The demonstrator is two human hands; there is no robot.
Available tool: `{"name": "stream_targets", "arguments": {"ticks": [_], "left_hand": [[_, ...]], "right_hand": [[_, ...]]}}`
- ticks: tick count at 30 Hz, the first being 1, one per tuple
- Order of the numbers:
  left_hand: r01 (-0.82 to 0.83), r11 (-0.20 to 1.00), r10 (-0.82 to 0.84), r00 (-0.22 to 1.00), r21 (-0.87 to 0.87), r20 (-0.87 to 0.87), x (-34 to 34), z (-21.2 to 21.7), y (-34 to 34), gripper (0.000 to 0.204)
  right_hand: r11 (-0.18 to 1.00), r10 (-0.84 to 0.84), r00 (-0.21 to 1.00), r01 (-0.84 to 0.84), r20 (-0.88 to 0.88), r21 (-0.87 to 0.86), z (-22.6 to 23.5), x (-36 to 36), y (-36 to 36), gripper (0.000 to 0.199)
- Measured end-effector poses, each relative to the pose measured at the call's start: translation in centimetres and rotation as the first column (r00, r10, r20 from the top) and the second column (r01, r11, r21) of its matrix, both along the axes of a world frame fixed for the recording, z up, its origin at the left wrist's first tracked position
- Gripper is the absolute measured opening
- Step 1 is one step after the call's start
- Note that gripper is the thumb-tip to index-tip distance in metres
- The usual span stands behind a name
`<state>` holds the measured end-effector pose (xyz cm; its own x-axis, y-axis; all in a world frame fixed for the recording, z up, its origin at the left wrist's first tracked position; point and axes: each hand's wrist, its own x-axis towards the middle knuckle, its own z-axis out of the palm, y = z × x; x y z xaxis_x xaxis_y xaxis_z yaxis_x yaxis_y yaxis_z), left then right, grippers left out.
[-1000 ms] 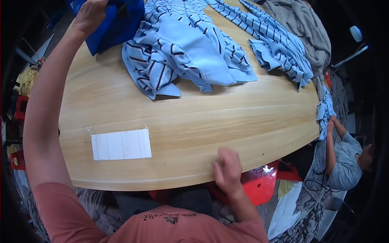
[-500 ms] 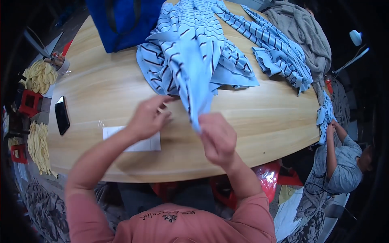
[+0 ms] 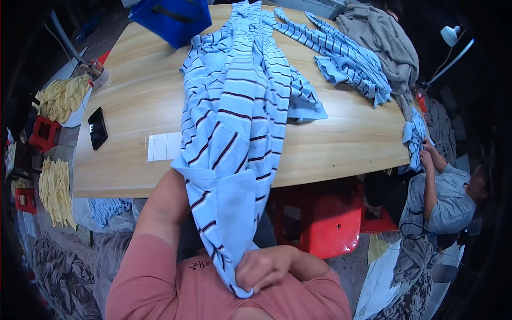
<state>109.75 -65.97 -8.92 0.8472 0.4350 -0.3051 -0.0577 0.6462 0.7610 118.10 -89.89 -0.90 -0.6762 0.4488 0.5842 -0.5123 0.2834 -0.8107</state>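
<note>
A long light-blue knit garment [image 3: 234, 114] with dark and white stripes stretches from the far side of the table over its near edge to my chest. My right hand [image 3: 261, 269] is closed on the near end of this garment, gripping its plain blue edge. My left forearm reaches under the garment at the table's near edge, and the cloth hides my left hand. A plain blue border and a pocket-like panel show on the part nearest me.
On the table [image 3: 128, 122] lie a phone [image 3: 97, 128], a white paper sheet [image 3: 162, 146], a blue bag [image 3: 173, 21], more striped garments [image 3: 346, 61] and grey cloth [image 3: 381, 42]. A co-worker [image 3: 445, 186] handles blue striped cloth at the right. A red stool [image 3: 333, 224] stands below the near edge.
My right hand has pulled the garment's end down off the table to my chest, drawing the cloth out long. My left hand has gone from the open table to beneath the garment.
</note>
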Motion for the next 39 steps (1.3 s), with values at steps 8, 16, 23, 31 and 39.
{"name": "stream_targets", "arguments": {"ticks": [8,16,23,31,39], "left_hand": [[0.067,0.997,-0.072,0.99,-0.042,-0.123,1.5,1.8,-2.0,0.044],[0.139,0.977,-0.177,0.953,-0.162,-0.247,-1.1,0.7,-7.7,0.048],[0.182,0.951,-0.254,0.921,-0.25,-0.296,0.6,0.4,-9.2,0.052],[-0.083,0.96,0.073,0.996,-0.269,-0.049,-2.4,2.8,-12.0,0.047],[-0.207,0.616,0.658,0.666,0.76,-0.351,-8.8,2.0,-11.7,0.021]], "right_hand": [[0.963,-0.117,0.993,0.12,0.026,-0.24,-0.2,1.1,-1.1,0.017],[0.16,-0.879,0.086,0.98,0.47,0.119,-2.4,-0.9,1.5,0.09],[-0.164,-0.924,0.049,0.845,0.379,-0.509,-6.0,3.4,0.0,0.016],[-0.098,-0.988,0.068,0.399,0.136,-0.912,-8.8,8.0,0.4,0.029],[-0.032,-0.977,0.177,0.434,0.12,-0.9,-6.1,8.1,-1.7,0.038]]}}
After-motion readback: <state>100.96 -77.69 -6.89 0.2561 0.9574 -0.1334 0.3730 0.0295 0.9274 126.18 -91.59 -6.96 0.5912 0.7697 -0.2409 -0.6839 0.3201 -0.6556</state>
